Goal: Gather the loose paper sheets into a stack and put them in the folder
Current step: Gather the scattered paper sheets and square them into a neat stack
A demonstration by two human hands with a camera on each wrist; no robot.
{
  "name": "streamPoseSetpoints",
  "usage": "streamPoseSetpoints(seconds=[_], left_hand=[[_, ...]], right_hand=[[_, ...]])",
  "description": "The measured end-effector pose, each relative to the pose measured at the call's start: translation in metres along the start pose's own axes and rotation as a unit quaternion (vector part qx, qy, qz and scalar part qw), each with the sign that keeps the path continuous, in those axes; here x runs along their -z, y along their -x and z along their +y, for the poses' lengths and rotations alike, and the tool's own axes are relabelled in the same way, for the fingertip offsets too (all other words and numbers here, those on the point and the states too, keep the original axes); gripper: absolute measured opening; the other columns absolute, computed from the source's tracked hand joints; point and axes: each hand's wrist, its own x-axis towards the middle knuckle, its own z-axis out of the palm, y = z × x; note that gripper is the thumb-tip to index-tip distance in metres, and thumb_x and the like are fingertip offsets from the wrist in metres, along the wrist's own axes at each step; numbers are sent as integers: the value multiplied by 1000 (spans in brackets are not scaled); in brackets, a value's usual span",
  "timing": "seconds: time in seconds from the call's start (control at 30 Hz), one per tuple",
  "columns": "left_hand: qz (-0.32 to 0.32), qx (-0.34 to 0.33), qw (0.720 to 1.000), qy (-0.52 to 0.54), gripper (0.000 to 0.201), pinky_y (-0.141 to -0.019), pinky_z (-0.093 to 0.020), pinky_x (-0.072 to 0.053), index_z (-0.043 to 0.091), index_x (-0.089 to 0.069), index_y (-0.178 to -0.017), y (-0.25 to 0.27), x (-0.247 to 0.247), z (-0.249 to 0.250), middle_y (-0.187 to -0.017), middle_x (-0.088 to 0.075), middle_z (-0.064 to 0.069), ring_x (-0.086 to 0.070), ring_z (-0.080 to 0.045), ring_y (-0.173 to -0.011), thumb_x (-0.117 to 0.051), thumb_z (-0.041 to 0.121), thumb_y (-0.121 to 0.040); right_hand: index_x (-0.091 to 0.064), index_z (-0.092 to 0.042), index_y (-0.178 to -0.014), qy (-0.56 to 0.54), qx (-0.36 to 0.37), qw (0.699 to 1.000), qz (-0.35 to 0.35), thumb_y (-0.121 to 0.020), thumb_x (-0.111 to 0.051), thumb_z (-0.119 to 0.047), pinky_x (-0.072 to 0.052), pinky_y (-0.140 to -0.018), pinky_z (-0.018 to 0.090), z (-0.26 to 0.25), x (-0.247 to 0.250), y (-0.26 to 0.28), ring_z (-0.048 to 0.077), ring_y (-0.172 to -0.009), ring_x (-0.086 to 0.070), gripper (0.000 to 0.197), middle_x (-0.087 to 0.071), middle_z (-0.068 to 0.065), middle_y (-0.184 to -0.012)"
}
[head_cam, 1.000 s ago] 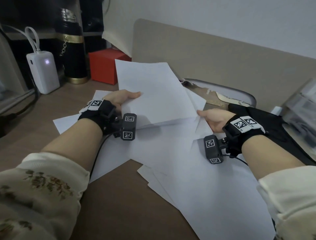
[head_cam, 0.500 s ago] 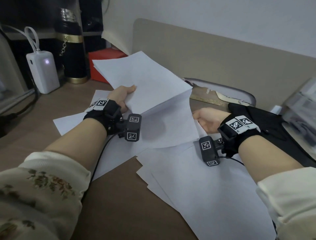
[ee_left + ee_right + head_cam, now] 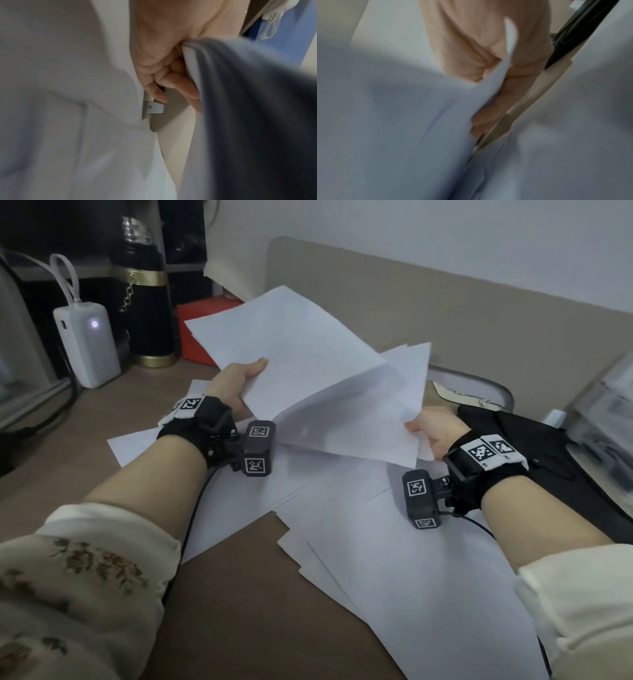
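Observation:
My left hand (image 3: 236, 385) grips a small stack of white sheets (image 3: 287, 350) raised above the desk, thumb on top and fingers (image 3: 180, 86) underneath. My right hand (image 3: 431, 429) pinches the near corner of another white sheet (image 3: 370, 419), lifted and tilted under that stack; the right wrist view shows its edge (image 3: 498, 75) between thumb and fingers. More loose sheets (image 3: 411, 559) lie overlapping on the brown desk (image 3: 233, 611). A grey translucent folder (image 3: 479, 385) lies flat behind the right hand, partly hidden by the paper.
At the back left stand a white power bank (image 3: 87, 340), a black and gold flask (image 3: 145, 299) and a red box (image 3: 198, 333). A beige partition (image 3: 445, 313) runs behind. A black cloth item (image 3: 534, 446) and a clear case (image 3: 603, 405) lie on the right.
The left hand has swung its stack leftward and up. The right hand has lifted one sheet off the desk toward the underside of the stack.

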Motion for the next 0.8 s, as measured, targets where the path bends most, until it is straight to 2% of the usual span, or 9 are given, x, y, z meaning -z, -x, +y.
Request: streamPoseSetpoints(seconds=[0.13, 0.27, 0.37, 0.43, 0.5, 0.63, 0.67, 0.73, 0.8], left_hand=[[-14, 18, 996, -88, 15, -60, -33, -60, 7, -64, -100, 3, 2, 10, -84, -74, -6, -73, -21, -67, -65, 18, -90], [-16, 33, 983, -181, 11, -54, -31, -59, 7, -62, -96, 5, -2, 8, -72, -73, -4, -71, -18, -59, -63, 18, -91], [-20, 43, 972, -229, 15, -77, -35, -59, 8, -64, -98, 1, -2, 2, -77, -75, -4, -72, -19, -70, -67, 20, -89], [-26, 53, 962, -266, 26, -94, -41, -53, 8, -65, -106, 3, -1, -1, -84, -75, -6, -70, -23, -83, -70, 23, -86], [-23, 70, 951, -299, 27, -97, -44, -50, 7, -64, -106, 8, -2, -3, -87, -74, -7, -68, -26, -87, -69, 25, -86], [-29, 79, 920, -383, 63, -103, -51, -44, 3, -62, -116, -2, 5, -8, -110, -69, -15, -63, -35, -110, -85, 33, -66], [-25, 78, 922, -378, 66, -99, -50, -47, 2, -63, -113, -9, 7, -9, -108, -69, -17, -64, -37, -106, -87, 34, -60], [3, 35, 933, -358, 40, -85, -41, -54, 0, -62, -101, -15, 11, -11, -93, -67, -16, -65, -33, -87, -76, 27, -75], [1, 39, 935, -353, 47, -93, -44, -51, -1, -66, -107, -6, 9, -11, -96, -71, -17, -66, -38, -94, -76, 30, -74]], right_hand=[[-62, -5, -102, -139, 74, 969, 189, -83, -41, 10, -48, -80, 32, -10, 4, 23, 27, -90, -61, 32, -63, 5, -92], [-48, -6, -126, -199, 137, 894, 377, -95, -37, -4, -33, -78, 14, -19, 9, 37, 18, -97, -48, 33, -53, 9, -116], [-26, -11, -147, -246, 153, 864, 411, -103, -31, -11, -28, -81, 6, -23, 13, 41, 17, -121, -46, 45, -43, 7, -139], [-28, -9, -145, -265, 150, 866, 396, -102, -32, -12, -36, -91, 15, -26, 14, 40, 18, -119, -48, 43, -44, 4, -135], [-41, -3, -128, -251, 140, 884, 368, -98, -37, -7, -44, -94, 26, -28, 14, 34, 20, -105, -53, 31, -51, 7, -121], [-55, 1, -118, -218, 90, 960, 150, -89, -41, 7, -50, -87, 43, -27, 4, 27, 29, -95, -61, 33, -61, 17, -109], [-57, 1, -118, -197, 72, 973, 95, -88, -42, 10, -51, -89, 48, -26, 0, 25, 33, -98, -64, 35, -64, 19, -111], [-59, 1, -113, -126, 49, 990, 30, -88, -43, 10, -49, -93, 55, -25, -8, 21, 38, -106, -63, 32, -64, 21, -115], [-60, -3, -101, -48, 44, 998, 2, -89, -42, 9, -47, -96, 55, -24, -13, 17, 38, -109, -61, 25, -63, 21, -118]])
